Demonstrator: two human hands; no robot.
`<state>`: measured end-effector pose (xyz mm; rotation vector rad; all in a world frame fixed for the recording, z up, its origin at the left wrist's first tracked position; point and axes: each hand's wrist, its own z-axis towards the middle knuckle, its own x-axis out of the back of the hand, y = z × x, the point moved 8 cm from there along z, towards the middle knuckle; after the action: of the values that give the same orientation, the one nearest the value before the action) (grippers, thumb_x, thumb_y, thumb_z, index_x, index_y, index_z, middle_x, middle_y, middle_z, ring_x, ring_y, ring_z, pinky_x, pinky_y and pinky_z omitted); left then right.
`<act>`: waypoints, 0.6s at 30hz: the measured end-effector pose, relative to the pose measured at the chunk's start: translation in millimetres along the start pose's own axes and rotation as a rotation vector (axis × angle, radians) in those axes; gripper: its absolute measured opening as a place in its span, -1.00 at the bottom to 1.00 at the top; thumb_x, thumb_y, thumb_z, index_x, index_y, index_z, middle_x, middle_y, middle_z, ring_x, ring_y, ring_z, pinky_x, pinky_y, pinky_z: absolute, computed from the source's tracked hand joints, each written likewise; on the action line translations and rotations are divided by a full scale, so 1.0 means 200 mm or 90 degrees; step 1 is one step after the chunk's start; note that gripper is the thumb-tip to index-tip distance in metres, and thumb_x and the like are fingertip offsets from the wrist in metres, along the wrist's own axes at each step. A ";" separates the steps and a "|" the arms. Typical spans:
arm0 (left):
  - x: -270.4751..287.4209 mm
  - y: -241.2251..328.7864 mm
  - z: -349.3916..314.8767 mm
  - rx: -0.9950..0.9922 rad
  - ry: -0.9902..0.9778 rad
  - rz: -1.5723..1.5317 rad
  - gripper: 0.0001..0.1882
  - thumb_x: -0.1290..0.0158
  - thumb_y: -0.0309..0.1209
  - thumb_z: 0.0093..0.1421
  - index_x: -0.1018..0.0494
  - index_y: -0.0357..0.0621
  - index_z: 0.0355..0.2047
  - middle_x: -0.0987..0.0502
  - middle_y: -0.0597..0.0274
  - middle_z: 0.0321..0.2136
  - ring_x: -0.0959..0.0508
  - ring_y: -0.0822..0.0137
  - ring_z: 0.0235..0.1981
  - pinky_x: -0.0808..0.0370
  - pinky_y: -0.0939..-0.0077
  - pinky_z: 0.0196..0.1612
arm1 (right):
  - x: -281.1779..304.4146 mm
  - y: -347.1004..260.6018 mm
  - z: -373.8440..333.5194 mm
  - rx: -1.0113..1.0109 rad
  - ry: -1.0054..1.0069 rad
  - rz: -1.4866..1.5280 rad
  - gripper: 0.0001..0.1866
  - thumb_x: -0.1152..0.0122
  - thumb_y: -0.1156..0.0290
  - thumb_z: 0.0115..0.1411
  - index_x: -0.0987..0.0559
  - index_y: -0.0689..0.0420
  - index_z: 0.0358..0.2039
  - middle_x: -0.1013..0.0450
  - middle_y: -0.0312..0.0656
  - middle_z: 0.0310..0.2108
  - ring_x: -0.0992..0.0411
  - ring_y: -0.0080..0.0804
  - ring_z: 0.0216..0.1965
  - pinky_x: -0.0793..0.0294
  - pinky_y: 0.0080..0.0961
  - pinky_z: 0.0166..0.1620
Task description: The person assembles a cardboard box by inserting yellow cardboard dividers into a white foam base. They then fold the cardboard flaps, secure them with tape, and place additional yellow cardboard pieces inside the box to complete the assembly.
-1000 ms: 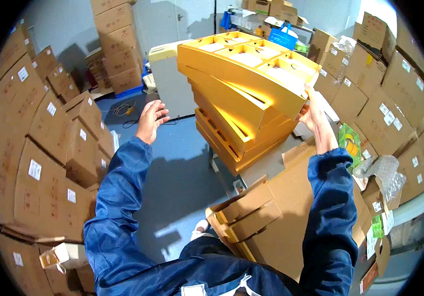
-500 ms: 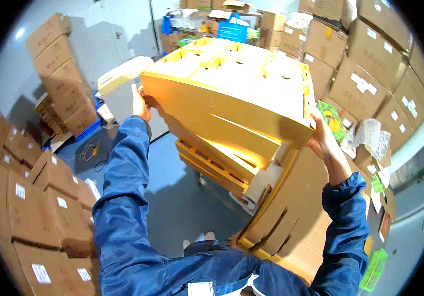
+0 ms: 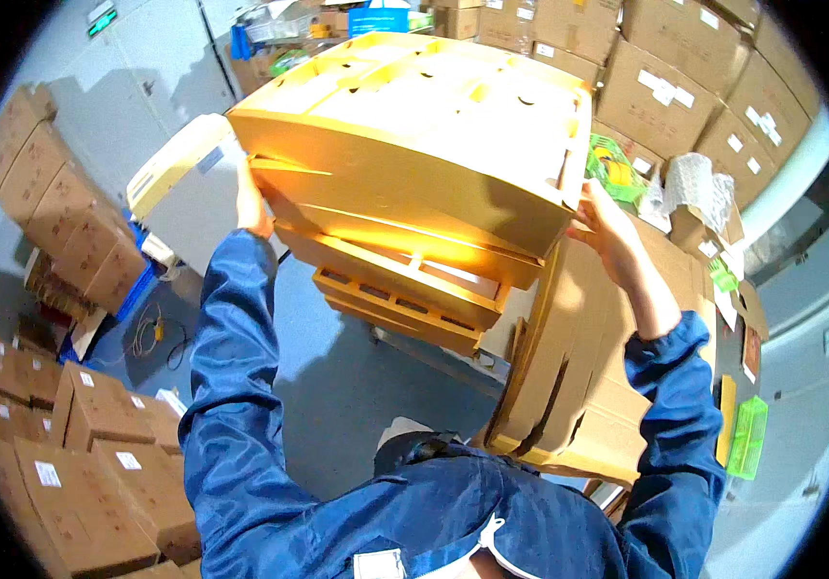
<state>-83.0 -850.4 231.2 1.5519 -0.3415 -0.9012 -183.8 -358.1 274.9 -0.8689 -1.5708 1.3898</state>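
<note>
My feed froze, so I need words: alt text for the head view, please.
A person's left hand and right hand are at opposite ends of a yellow compartmented tray, above similar yellow trays stacked askew. Brown cardboard lies at right; brown cartons stand on both sides.

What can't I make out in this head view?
In the head view:
Left hand: fingers partly hidden by the top yellow tray.
Tray compartments: insides washed out by glare.
Blue bag: top cut off by the upper edge.
Carton labels: print too small to read.
</note>
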 end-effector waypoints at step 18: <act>0.31 -0.19 0.29 0.107 -0.048 0.049 -0.36 0.28 0.28 0.11 -0.32 0.19 0.04 -0.41 0.41 -0.17 -0.34 0.37 -0.23 -0.26 0.40 -0.21 | -0.44 0.44 -0.17 -0.029 -0.128 0.076 -0.31 0.27 -0.13 0.28 -0.24 0.20 0.17 -0.24 -0.06 0.15 -0.20 -0.27 0.16 -0.14 -0.40 0.19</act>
<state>-93.5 -925.1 176.1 1.6498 -0.5394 -0.8910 -119.9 -411.1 175.8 -0.8854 -1.7306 1.5726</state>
